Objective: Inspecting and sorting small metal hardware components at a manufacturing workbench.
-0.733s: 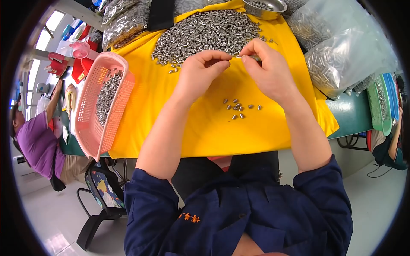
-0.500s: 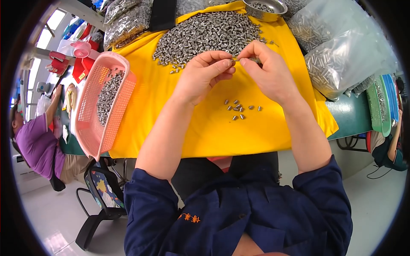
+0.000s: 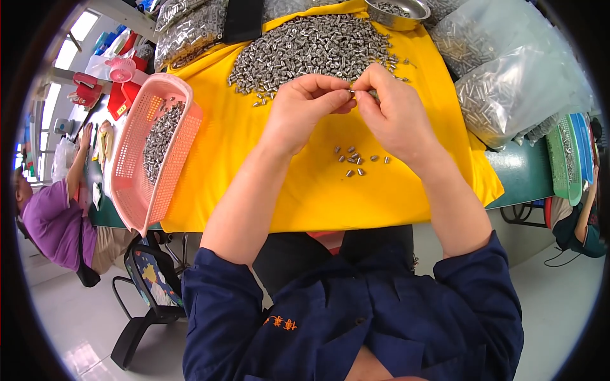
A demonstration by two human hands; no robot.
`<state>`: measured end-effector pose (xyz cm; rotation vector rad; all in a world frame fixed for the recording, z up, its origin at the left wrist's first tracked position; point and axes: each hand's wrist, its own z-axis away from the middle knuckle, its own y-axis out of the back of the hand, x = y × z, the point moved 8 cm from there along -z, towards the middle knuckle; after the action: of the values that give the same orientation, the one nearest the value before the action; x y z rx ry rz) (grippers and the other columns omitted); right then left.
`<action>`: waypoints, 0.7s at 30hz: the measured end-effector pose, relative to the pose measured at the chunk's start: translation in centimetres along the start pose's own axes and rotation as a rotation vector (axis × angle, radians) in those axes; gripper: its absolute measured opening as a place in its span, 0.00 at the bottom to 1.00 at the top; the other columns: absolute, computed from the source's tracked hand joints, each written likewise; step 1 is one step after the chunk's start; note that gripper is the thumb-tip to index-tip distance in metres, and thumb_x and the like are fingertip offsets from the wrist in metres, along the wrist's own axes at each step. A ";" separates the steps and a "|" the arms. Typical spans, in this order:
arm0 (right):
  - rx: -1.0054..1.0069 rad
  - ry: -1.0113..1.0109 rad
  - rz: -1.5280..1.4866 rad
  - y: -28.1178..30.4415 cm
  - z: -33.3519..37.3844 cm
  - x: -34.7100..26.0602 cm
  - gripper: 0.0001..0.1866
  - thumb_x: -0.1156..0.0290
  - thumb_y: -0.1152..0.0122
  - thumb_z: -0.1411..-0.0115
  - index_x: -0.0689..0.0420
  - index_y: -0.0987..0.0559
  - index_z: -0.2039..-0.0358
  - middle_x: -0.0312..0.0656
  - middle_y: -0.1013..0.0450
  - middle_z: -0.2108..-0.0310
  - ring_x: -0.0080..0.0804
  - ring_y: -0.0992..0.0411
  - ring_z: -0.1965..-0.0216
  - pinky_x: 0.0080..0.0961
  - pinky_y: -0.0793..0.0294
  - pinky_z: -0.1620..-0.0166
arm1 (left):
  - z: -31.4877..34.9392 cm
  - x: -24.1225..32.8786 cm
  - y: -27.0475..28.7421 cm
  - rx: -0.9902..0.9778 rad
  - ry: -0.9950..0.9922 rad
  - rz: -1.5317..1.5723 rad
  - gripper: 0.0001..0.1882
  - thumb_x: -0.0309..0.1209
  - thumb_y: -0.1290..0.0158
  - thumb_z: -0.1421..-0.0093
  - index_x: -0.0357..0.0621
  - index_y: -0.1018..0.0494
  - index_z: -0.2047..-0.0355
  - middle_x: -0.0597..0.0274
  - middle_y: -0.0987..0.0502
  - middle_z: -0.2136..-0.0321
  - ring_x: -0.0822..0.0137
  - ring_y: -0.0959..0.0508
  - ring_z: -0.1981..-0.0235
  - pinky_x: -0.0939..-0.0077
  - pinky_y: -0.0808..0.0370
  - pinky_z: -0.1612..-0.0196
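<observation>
Over the middle of the yellow cloth, my two hands meet fingertip to fingertip. My left hand is closed in a pinch around a small metal cylinder, mostly covered by the fingers. Thumb and forefinger of my right hand press together against the same spot; what they grip is too hidden to name. Just beyond the hands spreads a large heap of small silver metal cylinders. Nearer to me, below the hands, several loose cylinders lie apart from the heap.
A pink plastic basket with more cylinders stands at left. Filled clear bags sit at right, and others at far left beside a black flat object. A metal bowl stands at the back. A person in purple sits at left.
My fingertips have drawn closer together, hiding more of the small piece between them. The heap and the loose cylinders stay as they were.
</observation>
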<state>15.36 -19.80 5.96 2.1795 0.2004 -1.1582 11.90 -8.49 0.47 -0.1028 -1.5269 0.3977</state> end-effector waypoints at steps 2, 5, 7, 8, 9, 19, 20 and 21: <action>0.006 -0.004 -0.016 0.1 -0.1 0.4 0.03 0.75 0.52 0.49 0.60 0.32 0.75 0.42 0.34 0.83 0.29 0.35 0.80 0.26 0.38 0.76 | 0.0 0.0 0.1 0.019 -0.027 -0.012 0.06 0.22 0.47 0.48 0.35 0.28 0.69 0.61 0.25 0.74 0.71 0.24 0.71 0.82 0.27 0.65; 0.005 -0.006 -0.116 0.8 -0.6 1.0 0.03 0.74 0.51 0.49 0.61 0.31 0.74 0.41 0.33 0.82 0.27 0.34 0.80 0.24 0.36 0.76 | -0.4 0.6 1.4 0.094 -0.056 -0.110 0.05 0.22 0.48 0.48 0.35 0.28 0.70 0.61 0.25 0.75 0.73 0.25 0.74 0.82 0.27 0.66; 0.159 -0.122 -0.093 3.5 -0.8 1.8 0.05 0.73 0.49 0.48 0.61 0.30 0.73 0.39 0.31 0.81 0.23 0.35 0.79 0.21 0.36 0.75 | -0.3 0.4 1.2 0.068 -0.039 -0.385 0.05 0.22 0.49 0.49 0.38 0.28 0.70 0.65 0.25 0.74 0.75 0.26 0.74 0.84 0.29 0.68; 0.202 -0.155 -0.150 4.3 -0.8 2.3 0.05 0.72 0.49 0.48 0.60 0.29 0.71 0.36 0.31 0.80 0.19 0.36 0.79 0.17 0.36 0.74 | 0.1 0.1 0.7 0.038 0.004 -0.603 0.06 0.21 0.50 0.49 0.38 0.28 0.69 0.65 0.25 0.73 0.74 0.26 0.73 0.84 0.29 0.68; 0.208 -0.156 -0.147 4.4 -0.9 2.7 0.05 0.72 0.49 0.48 0.60 0.29 0.71 0.36 0.31 0.80 0.19 0.36 0.79 0.17 0.36 0.74 | 0.5 -0.3 -0.7 -0.081 -0.020 -0.797 0.07 0.21 0.49 0.52 0.40 0.27 0.70 0.66 0.24 0.74 0.75 0.27 0.74 0.83 0.30 0.70; 0.267 -0.082 -0.272 4.6 -0.9 2.1 0.06 0.73 0.48 0.48 0.61 0.28 0.70 0.35 0.30 0.79 0.16 0.36 0.78 0.14 0.36 0.75 | -3.2 1.9 -4.6 -0.154 -0.533 -1.351 0.07 0.28 0.48 0.52 0.45 0.26 0.71 0.58 0.26 0.74 0.58 0.26 0.73 0.70 0.29 0.68; 0.279 -0.071 -0.266 4.5 -0.9 2.1 0.06 0.73 0.48 0.48 0.61 0.28 0.70 0.35 0.30 0.78 0.16 0.36 0.78 0.14 0.36 0.75 | -3.9 1.6 -4.5 -0.155 -0.534 -1.351 0.07 0.28 0.48 0.52 0.45 0.26 0.71 0.58 0.26 0.74 0.58 0.26 0.73 0.70 0.29 0.68; 0.279 -0.071 -0.267 4.5 -0.9 1.9 0.06 0.73 0.48 0.48 0.61 0.28 0.70 0.35 0.30 0.78 0.16 0.36 0.78 0.14 0.36 0.75 | -4.3 1.3 -4.4 -0.156 -0.551 -1.414 0.06 0.28 0.48 0.52 0.44 0.26 0.73 0.57 0.26 0.75 0.56 0.27 0.72 0.68 0.30 0.68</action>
<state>18.99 -23.03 6.90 2.4012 0.3235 -1.4863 16.94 -11.39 2.79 0.9924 -1.7661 -0.8861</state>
